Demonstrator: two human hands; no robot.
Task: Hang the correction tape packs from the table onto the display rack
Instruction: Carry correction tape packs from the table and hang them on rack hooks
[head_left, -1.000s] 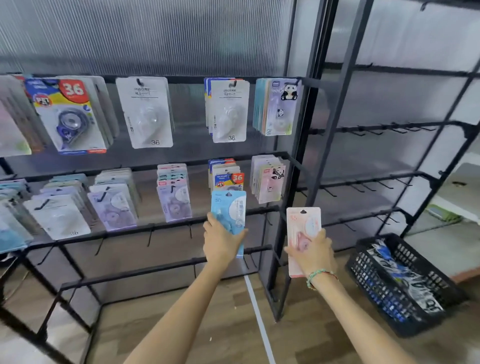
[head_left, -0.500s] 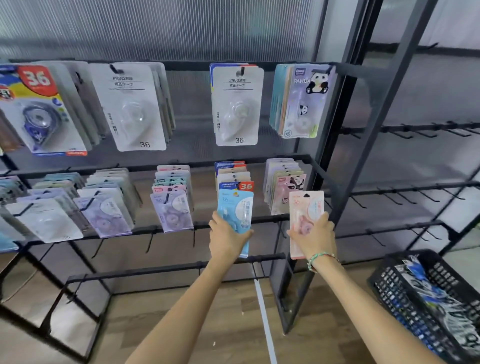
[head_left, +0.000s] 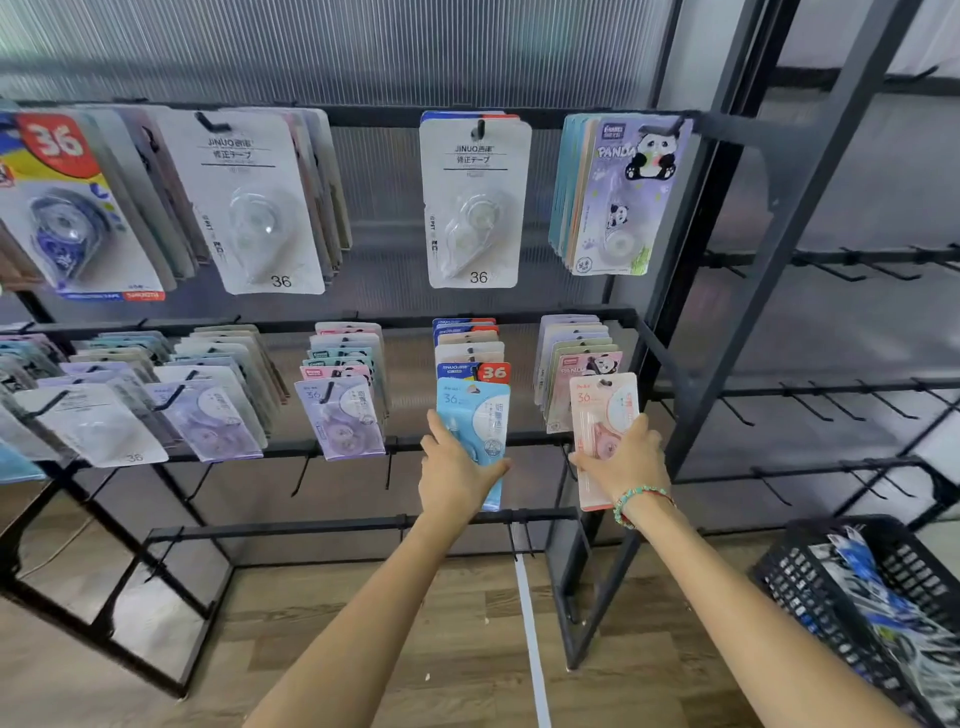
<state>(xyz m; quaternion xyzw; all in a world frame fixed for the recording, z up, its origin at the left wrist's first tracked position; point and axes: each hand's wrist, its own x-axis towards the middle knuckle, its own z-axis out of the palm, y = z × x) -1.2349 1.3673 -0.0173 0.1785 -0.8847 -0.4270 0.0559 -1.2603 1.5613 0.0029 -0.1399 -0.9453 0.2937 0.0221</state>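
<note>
Down in the right corner sits a black basket (head_left: 810, 582), lattice-walled, with blue, white and black printed packets heaped inside. Under everything runs a wood-plank floor (head_left: 415, 623), a pale strip (head_left: 530, 639) cutting across it toward the camera. Behind it all stands a ribbed translucent wall (head_left: 363, 47), grey and hazy with light.

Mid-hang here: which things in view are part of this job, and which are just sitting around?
In the job: blue pack in left hand; pink pack in right hand; display rack.

Lying about: black basket at lower right.
</note>
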